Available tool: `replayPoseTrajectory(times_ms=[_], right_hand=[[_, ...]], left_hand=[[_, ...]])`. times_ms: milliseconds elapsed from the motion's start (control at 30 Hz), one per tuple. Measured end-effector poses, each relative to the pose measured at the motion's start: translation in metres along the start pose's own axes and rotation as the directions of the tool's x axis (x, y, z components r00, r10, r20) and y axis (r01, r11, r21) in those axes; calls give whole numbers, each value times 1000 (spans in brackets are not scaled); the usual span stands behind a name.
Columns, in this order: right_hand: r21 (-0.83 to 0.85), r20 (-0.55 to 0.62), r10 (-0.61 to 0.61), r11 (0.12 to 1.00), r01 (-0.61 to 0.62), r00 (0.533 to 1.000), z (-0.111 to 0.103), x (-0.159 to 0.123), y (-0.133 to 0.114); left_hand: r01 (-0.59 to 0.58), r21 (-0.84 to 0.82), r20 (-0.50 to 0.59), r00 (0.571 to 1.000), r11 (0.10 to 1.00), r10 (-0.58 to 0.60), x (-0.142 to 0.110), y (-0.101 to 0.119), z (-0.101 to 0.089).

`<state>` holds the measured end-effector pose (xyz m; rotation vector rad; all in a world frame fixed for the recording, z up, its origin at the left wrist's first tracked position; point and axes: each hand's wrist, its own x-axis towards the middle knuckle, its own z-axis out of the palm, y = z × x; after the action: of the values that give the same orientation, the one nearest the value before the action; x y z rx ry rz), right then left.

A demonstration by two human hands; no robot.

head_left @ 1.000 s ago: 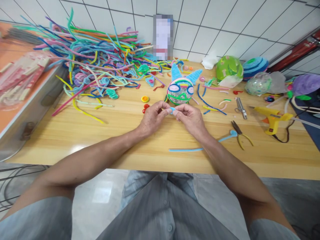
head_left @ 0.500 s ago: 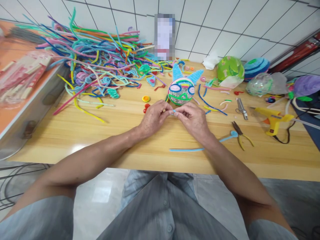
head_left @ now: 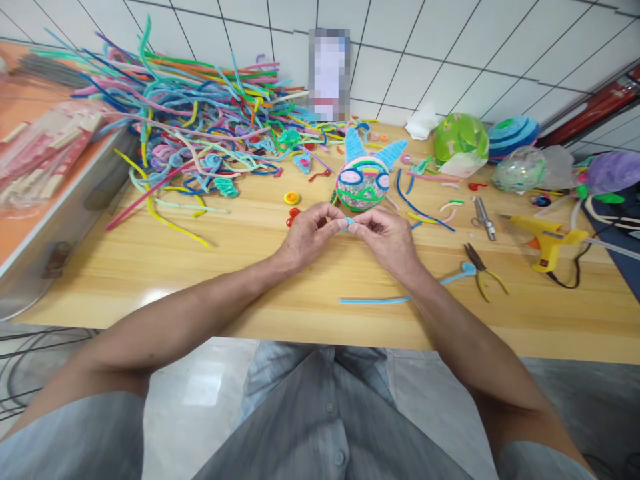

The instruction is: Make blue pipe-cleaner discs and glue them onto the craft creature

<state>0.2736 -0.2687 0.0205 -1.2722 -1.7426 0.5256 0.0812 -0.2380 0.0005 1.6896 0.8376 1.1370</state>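
Observation:
My left hand (head_left: 306, 235) and my right hand (head_left: 385, 237) meet over the wooden table (head_left: 210, 280), fingertips pinched together on a small light-blue pipe cleaner piece (head_left: 346, 222). Both hands are closed on it. Just behind them stands a round ball figure (head_left: 363, 181) wrapped in coloured pipe cleaners, with two blue ears and ringed eyes. A long light-blue pipe cleaner (head_left: 375, 300) lies on the table under my right forearm.
A big heap of coloured pipe cleaners (head_left: 195, 127) covers the back left. Pliers (head_left: 481, 267), small cutters (head_left: 483, 217) and a yellow glue gun (head_left: 545, 240) lie to the right. Decorated balls (head_left: 460, 140) stand at the back right. An orange tray (head_left: 35, 167) is at the left.
My fingers have shifted slightly on the small blue piece. Nothing else on the table has moved.

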Motion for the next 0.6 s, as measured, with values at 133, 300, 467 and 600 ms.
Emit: replayPoseTrajectory(times_ms=[133,300,467,600], right_hand=[[-76,45,-3,997,6,999,-2,0,0],[16,65,62,998,-63,996,0,0,2],[198,111,200,955,-219,973,3,1,1],[222,122,238,940,-260,964,3,1,-1]], left_hand=[[-117,223,50,993,968,108,1,3,-3],[-163,335,67,987,928,149,2,7,-7],[-97,249,-8,995,964,102,0,4,-5],[19,122,-10,1000,992,-18,-1,0,-2]])
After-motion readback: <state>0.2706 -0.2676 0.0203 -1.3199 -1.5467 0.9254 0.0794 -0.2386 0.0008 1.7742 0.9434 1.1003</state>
